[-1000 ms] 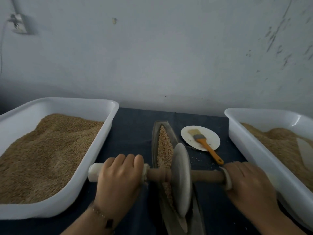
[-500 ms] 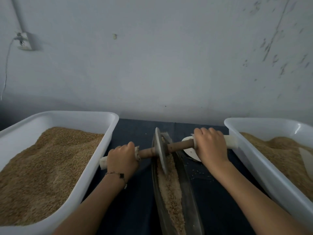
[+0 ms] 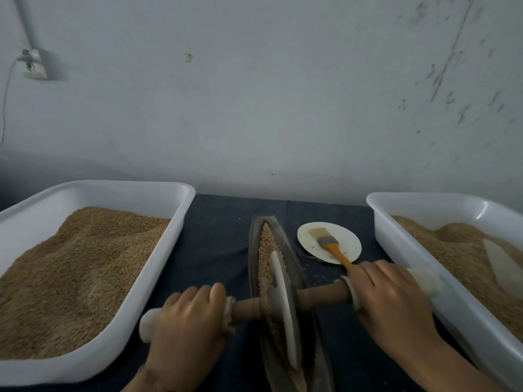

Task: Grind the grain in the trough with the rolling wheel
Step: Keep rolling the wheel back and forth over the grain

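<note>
A narrow, boat-shaped dark trough [image 3: 293, 256] lies on the blue cloth, running away from me, with grain [image 3: 266, 244] heaped along its groove. The rolling wheel [image 3: 283, 306], a thin pale disc on a wooden axle [image 3: 322, 297], stands on edge in the near half of the trough. My left hand [image 3: 189, 318] grips the white-wrapped left end of the axle. My right hand [image 3: 393, 295] grips the right end, and it hides most of that handle.
A large white tub [image 3: 169, 239] full of grain sits on the left, and another white tub [image 3: 402, 250] of grain with a pale scoop sits on the right. Between the trough and the right tub lies a white plate [image 3: 348, 244] bearing an orange-handled brush [image 3: 331, 246]. The wall stands close behind.
The wheel rolled from the near end to the trough's far end, then back toward me into the near half. Both hands travelled with the axle and kept their grip.
</note>
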